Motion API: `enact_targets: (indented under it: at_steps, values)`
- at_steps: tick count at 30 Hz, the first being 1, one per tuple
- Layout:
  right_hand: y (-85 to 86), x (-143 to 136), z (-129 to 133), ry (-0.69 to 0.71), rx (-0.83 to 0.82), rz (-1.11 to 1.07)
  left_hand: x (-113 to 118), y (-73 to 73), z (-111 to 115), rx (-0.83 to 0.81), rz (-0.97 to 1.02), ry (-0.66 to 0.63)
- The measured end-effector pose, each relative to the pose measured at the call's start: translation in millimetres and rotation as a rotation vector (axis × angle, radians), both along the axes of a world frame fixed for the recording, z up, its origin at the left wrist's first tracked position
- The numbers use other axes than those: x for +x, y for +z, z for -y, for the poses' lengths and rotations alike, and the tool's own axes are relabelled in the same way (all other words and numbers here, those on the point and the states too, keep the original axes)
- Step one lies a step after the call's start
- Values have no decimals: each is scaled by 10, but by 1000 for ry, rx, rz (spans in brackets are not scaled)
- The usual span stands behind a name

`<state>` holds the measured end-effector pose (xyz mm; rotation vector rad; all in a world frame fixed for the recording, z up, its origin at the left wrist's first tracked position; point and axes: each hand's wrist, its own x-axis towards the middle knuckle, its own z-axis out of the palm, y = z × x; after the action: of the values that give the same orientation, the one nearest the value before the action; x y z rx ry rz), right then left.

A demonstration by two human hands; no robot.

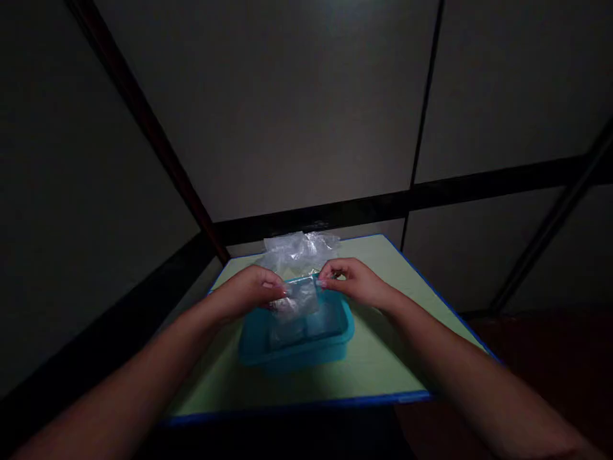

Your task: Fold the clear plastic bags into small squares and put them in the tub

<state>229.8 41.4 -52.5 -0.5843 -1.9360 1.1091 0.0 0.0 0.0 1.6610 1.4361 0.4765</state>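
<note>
A small clear plastic bag (301, 299) is stretched between my two hands, above a teal plastic basin (306, 352). My left hand (256, 287) pinches the bag's left side. At its upper right corner, the thumb and fingertips of my right hand (352, 280) are closed on the same bag. Whether the bag contains anything is too dim to tell. Inside the basin lie more clear, pale items that look like plastic bags (322, 321). Behind the basin is a pile of crumpled clear plastic bags (301, 249), partly hidden by my hands.
The basin stands on a pale green table (383, 358) with blue edging. Grey wall panels (306, 115) with dark strips rise behind the table and at its left. Dark reddish floor (531, 358) shows at the right. The light is dim.
</note>
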Motion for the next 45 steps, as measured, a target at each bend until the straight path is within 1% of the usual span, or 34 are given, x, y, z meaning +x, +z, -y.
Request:
enact_targets:
  at_steps: [7,10,12,15,17,18,20,23,25,29,33,38,40,42,45]
  values:
    - [-32,3,7,8,-132,-73,4,-34,-40,10,-11,40]
    - [-66,-19,-6,-3,-115,-80,6,-41,-51,-10,-12,47]
    - [-84,-20,-16,-83,-6,-6,18,-23,-48,-23,-30,46]
    - [-74,1,-12,-263,280,113,33,32,-36,-45,-49,21]
    - [-36,18,10,-345,425,99,33,83,-25,-51,-45,5]
    - [-12,25,26,-367,462,67,31,110,-18,-48,-42,3]
    - [33,32,62,-384,491,-5,31,163,-1,-33,-32,10]
    - [67,28,107,-339,524,-41,57,214,28,-16,-9,22]
    - [61,24,118,-321,572,0,86,218,38,-19,2,31]
    - [22,30,99,-326,638,152,123,178,31,-33,3,26]
    - [3,47,83,-321,640,202,131,148,16,-28,-1,-3]
    - [19,33,111,-302,597,150,137,127,-4,-22,5,-32]
    - [22,15,122,-331,530,99,142,113,-14,-21,4,-39]
    - [20,-2,128,-364,420,67,149,101,-19,-17,7,-45]
    - [12,-18,133,-355,245,55,169,95,-16,-10,14,-57]
